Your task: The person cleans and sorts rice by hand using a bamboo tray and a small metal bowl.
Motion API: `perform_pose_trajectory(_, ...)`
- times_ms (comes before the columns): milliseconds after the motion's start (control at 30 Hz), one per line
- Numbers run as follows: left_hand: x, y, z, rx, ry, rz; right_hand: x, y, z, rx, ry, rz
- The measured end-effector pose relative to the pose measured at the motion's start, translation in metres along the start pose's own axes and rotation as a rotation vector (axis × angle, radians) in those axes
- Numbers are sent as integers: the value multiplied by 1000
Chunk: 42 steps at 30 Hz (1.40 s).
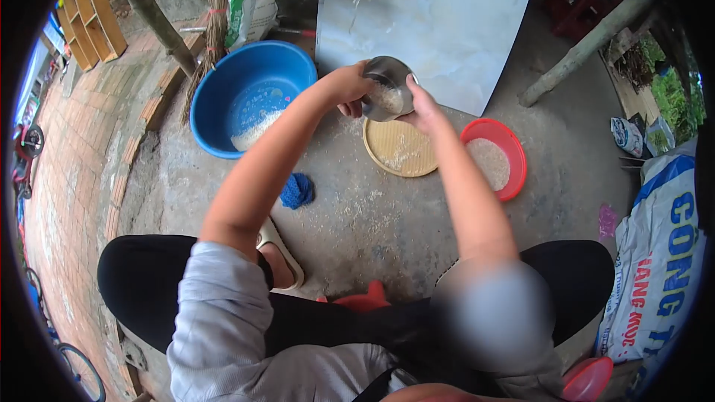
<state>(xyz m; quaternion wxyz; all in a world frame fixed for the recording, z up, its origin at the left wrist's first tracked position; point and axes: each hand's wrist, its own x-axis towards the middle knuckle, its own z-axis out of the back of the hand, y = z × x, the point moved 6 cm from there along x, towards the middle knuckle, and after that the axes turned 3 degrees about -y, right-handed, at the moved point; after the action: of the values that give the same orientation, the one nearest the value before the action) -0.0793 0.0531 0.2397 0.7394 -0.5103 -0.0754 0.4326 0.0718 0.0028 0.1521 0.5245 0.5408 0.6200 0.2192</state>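
A metal bowl [386,78] with some pale grain inside is tilted between my two hands. My left hand [350,89] is closed on its left rim, and my right hand [423,106] grips the right side. Just below the bowl, a round woven tray [401,150] lies on the floor with scattered grains on it. To the left stands a large blue basin [249,97] with a heap of whitish grain [255,131] at its lower edge. On the right, a red basin [515,156] holds more pale grain [488,164].
A white sheet [447,22] lies beyond the bowl. A blue cloth [297,190] and loose grains are on the concrete floor. Wooden poles [588,43] slant at both sides. Printed sacks [659,260] stand at right, and a red stool [365,298] is between my legs.
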Motion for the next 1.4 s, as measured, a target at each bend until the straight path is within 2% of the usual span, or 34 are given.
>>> perform_pose_trajectory(33, 10, -7, 11, 278, -5, 12, -3, 30, -3, -162, 23, 61)
perform_pose_trajectory(67, 7, -12, 17, 286, -11, 0, -11, 58, -8, -327, 40, 120)
perform_pose_trajectory(100, -1, -25, 27, 541, -97, -154, -29, 85, -17, -456, 23, 132)
perform_pose_trajectory(133, -14, -39, 30, 795, -182, -307, -44, 109, -23, -455, 19, 143)
perform_pose_trajectory(167, -57, -58, 31, 554, 131, -50, -58, 125, -30, -633, 77, 79)
perform_pose_trajectory(200, -75, -66, 35, 561, 131, -57, -69, 136, -33, -811, 134, 14)
perform_pose_trajectory(233, -88, -65, 42, 439, 169, 2, -79, 145, -34, -900, 165, -50)
perform_pose_trajectory(267, -99, -64, 45, 314, 208, 58, -89, 156, -34, -901, 154, -39)
perform_pose_trajectory(333, -113, -66, 44, 208, 201, 13, -116, 167, -39, -1145, 287, -23)
perform_pose_trajectory(367, -116, -70, 43, 104, 189, -22, -128, 175, -43, -1206, 283, 70)
perform_pose_trajectory(400, -117, -75, 40, 110, 193, -39, -132, 171, -39, -1209, 265, 78)
perform_pose_trajectory(467, -114, -71, 33, -97, 204, 120, -135, 173, -31, -919, 96, 309)
perform_pose_trajectory(500, -99, -61, 30, -246, 259, 173, -142, 167, -31, -894, 90, 299)
perform_pose_trajectory(533, -97, -53, 22, -252, 272, 182, -148, 158, -29, -892, 86, 282)
perform_pose_trajectory(600, -95, -57, 12, -316, 375, 82, -154, 154, -31, -1181, 124, 331)
perform_pose_trajectory(633, -98, -54, 7, -301, 410, 122, -151, 152, -33, -1133, 164, 395)
perform_pose_trajectory(667, -100, -52, 4, -301, 418, 135, -153, 149, -28, -1123, 164, 384)
perform_pose_trajectory(733, -100, -55, 3, -436, 461, 176, -168, 152, -35, -815, 144, 163)
perform_pose_trajectory(767, -94, -54, 6, -415, 433, 139, -166, 153, -32, -1002, 135, 196)
perform_pose_trajectory(800, -90, -55, 9, -418, 425, 139, -155, 150, -22, -1005, 142, 199)
perform_pose_trajectory(867, -84, -56, 14, -472, 413, 170, -127, 135, -3, -1197, 260, 249)
perform_pose_trajectory(900, -82, -58, 15, -459, 409, 147, -135, 134, -4, -971, 267, 166)
perform_pose_trajectory(933, -85, -59, 13, -459, 408, 156, -142, 130, -13, -966, 272, 161)
perform_pose_trajectory(1000, -86, -67, 10, -444, 401, 140, -144, 132, -10, -695, -30, 70)
perform_pose_trajectory(1033, -93, -72, 6, -448, 400, 147, -134, 128, -17, -805, 43, 169)
perform_pose_trajectory(1067, -91, -70, 3, -454, 481, 148, -132, 128, -16, -809, 52, 173)
perform_pose_trajectory(1133, -88, -71, 0, -382, 516, 106, -158, 120, -45, -997, 163, -1)
perform_pose_trajectory(1167, -85, -70, 2, -387, 508, 113, -148, 118, -41, -1035, 186, -23)
perform_pose_trajectory(1200, -81, -71, 3, -349, 539, 101, -141, 121, -39, -1036, 198, -25)
perform_pose_trajectory(1267, -78, -68, 3, -312, 565, 93, -125, 129, -29, -759, 69, -50)
perform_pose_trajectory(1333, -71, -59, 14, -354, 305, 214, -99, 123, -23, -669, 15, 21)
perform_pose_trajectory(1400, -61, -52, 23, -406, 360, 202, -64, 115, -24, -983, 87, 318)
